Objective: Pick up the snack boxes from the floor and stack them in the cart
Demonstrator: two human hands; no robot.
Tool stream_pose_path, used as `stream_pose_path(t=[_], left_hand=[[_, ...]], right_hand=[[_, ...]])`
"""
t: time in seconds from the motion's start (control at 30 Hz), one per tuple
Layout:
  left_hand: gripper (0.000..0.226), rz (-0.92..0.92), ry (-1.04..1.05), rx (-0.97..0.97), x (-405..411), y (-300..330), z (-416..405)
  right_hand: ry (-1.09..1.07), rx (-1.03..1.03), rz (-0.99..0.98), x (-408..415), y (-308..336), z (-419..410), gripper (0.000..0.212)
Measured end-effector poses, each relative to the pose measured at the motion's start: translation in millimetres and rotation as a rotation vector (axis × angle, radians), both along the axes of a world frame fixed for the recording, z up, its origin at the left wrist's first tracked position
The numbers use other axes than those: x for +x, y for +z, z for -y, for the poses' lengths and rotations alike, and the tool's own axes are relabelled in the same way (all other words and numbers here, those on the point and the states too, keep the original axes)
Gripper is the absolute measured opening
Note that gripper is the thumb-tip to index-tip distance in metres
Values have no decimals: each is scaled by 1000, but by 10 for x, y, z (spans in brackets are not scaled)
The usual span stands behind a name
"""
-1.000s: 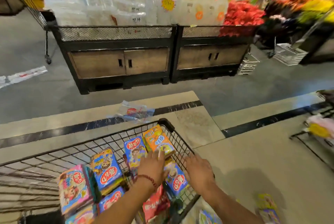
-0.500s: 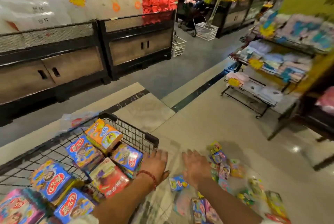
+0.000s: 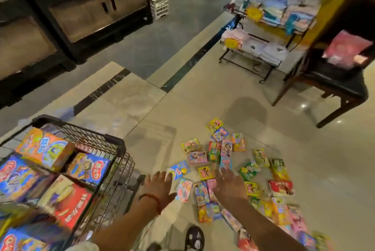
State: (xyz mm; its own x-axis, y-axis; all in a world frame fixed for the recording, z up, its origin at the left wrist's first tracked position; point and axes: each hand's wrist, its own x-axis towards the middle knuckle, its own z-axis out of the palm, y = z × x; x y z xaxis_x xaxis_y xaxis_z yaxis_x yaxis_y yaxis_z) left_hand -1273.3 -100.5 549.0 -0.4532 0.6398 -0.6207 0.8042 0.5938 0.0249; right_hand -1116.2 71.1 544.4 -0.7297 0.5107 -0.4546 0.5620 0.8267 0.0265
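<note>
Reaching down with the left hand [image 3: 160, 187] and right hand [image 3: 230, 187], both empty and spread, toward the scattered boxes [image 3: 219, 161]; next, grasp one for the cart [image 3: 119, 145].

You can see a dark wooden chair [image 3: 332, 86], a wire rack [image 3: 261, 48] of folded cloths, and two white crates [image 3: 160, 4].

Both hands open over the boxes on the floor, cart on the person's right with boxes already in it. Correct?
One thing is wrong: the cart is on the person's left, not the right. The head view shows it at lower left, beside the left hand. The rest holds: both hands are open, the right hand over the boxes on the floor, and boxes in the cart.
</note>
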Motion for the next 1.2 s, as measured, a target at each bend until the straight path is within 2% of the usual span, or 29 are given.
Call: stream_pose_path(t=[0.03, 0.17, 0.27, 0.47, 0.6, 0.7, 0.83, 0.97, 1.2], left_hand=[[74, 4, 11, -16, 17, -122, -38], [74, 66, 96, -63, 81, -717, -173], [75, 110, 129, -74, 70, -1276, -308], [82, 186, 226, -95, -3, -2827, -520], [82, 237, 249, -114, -23, -3857, -583], [88, 282, 351, -142, -55, -4561, -583], [93, 300, 470, -141, -51, -5346, -620], [101, 301, 588, -41, 12, -5961, -643], [102, 244, 718, 43, 141, -6474, -663]], right_hand=[[-13, -60, 53, 27, -5, -49, 61], [-126, -165, 38, 90, -506, -209, 67], [-177, -207, 63, 84, -1142, -279, 68], [-271, -277, 113, 52, -2793, -367, 67], [-340, -336, 164, 61, -3906, -383, 75], [-427, -397, 182, 69, -4616, -434, 77], [-435, -359, 191, 74, -5352, -450, 76], [-459, -315, 186, 24, -5892, -327, 78], [-632, -122, 105, -65, -6347, -65, 94]])
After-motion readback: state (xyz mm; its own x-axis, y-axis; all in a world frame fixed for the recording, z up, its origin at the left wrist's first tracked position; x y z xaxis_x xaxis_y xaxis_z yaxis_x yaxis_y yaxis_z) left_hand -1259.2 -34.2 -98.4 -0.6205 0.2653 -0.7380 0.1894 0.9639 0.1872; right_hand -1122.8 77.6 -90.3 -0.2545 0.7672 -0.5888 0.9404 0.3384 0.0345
